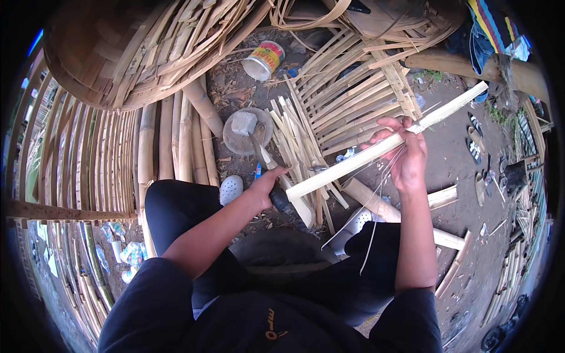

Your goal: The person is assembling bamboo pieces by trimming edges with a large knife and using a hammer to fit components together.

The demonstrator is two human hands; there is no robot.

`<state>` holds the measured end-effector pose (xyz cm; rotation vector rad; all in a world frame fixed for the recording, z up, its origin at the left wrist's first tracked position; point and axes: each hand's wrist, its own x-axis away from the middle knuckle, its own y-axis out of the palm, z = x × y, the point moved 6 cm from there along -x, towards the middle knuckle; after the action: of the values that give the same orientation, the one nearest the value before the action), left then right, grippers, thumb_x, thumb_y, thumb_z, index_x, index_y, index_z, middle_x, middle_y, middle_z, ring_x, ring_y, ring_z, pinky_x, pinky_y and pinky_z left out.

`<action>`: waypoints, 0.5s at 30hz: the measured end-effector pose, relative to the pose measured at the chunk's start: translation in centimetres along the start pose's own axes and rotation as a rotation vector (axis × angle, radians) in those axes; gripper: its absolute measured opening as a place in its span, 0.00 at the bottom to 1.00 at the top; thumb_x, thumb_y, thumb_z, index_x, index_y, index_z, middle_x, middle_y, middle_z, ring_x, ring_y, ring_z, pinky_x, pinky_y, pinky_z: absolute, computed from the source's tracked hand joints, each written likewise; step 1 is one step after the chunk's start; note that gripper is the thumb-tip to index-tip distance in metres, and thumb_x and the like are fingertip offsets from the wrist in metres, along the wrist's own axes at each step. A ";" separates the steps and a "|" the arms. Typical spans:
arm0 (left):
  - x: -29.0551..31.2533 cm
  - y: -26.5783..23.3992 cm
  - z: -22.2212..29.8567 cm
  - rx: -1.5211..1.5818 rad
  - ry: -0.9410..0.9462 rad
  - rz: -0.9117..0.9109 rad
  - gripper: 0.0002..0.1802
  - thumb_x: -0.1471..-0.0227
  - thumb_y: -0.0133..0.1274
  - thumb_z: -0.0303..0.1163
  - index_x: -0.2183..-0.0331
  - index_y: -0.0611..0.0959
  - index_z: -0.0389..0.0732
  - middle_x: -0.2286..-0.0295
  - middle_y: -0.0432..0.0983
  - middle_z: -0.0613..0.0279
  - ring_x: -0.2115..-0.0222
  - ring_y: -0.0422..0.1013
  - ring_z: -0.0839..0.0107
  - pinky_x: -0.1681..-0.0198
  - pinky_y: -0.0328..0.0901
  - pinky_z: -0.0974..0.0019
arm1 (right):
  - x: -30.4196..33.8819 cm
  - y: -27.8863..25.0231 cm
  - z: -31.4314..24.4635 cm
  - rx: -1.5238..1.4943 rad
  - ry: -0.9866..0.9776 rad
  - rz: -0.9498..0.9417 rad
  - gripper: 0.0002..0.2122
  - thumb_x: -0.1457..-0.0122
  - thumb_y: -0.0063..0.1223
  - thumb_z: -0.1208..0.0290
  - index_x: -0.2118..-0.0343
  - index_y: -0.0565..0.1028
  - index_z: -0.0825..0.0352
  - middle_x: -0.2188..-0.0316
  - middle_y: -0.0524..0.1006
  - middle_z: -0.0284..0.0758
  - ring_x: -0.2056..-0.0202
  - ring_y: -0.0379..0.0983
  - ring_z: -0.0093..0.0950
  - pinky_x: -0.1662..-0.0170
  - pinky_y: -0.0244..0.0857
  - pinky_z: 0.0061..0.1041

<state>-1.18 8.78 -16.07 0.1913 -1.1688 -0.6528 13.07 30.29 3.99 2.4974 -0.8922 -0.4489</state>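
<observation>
My left hand (268, 183) is closed round the dark handle of a knife (258, 150), whose blade points away from me, towards a whetstone-like grey block (243, 123). In my right hand (407, 154) is a long pale bamboo strip (347, 167), gripped nearer its far right end. The strip slants from beside my left hand up to the right. Thin curly fibres (376, 206) dangle below my right hand. Beneath the strip, split bamboo slats (288, 132) lie in a loose pile on the ground.
The grey block rests on a round grey basin (227, 136). Beyond it stands a yellow-and-red tin (263, 60). A slatted bamboo panel (347, 97) leans at the back, woven bamboo pieces (159, 53) hang upper left, and bamboo poles (168, 135) line the left. Sandals (474, 141) lie right.
</observation>
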 end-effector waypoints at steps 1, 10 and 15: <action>-0.4 -1.0 0.2 -0.020 0.038 0.054 0.13 0.53 0.57 0.38 0.69 0.75 0.40 0.75 0.74 0.61 0.75 0.73 0.64 0.66 0.71 0.58 | 0.0 -0.7 -0.3 0.016 -0.006 0.034 0.02 0.39 0.32 0.77 0.65 0.58 0.63 0.60 0.71 0.54 0.69 0.76 0.45 0.65 0.76 0.51; 0.7 -2.5 2.9 -0.282 0.296 0.269 0.16 0.58 0.63 0.34 0.68 0.78 0.34 0.72 0.76 0.58 0.74 0.73 0.67 0.67 0.71 0.60 | 0.1 -6.1 -2.5 0.137 -0.071 0.243 0.02 0.40 0.32 0.79 0.66 0.58 0.65 0.60 0.71 0.54 0.67 0.76 0.44 0.65 0.77 0.50; 2.5 -1.0 3.5 -0.530 0.497 0.322 0.15 0.62 0.66 0.36 0.77 0.80 0.35 0.77 0.77 0.61 0.80 0.73 0.72 0.73 0.68 0.64 | 0.2 -8.4 -3.4 0.225 -0.081 0.272 0.02 0.40 0.33 0.79 0.66 0.59 0.66 0.60 0.72 0.55 0.69 0.76 0.42 0.65 0.77 0.48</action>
<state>-4.09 7.17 -13.16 -0.2696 -0.5052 -0.5639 19.06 36.98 2.52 2.5157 -1.3597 -0.3779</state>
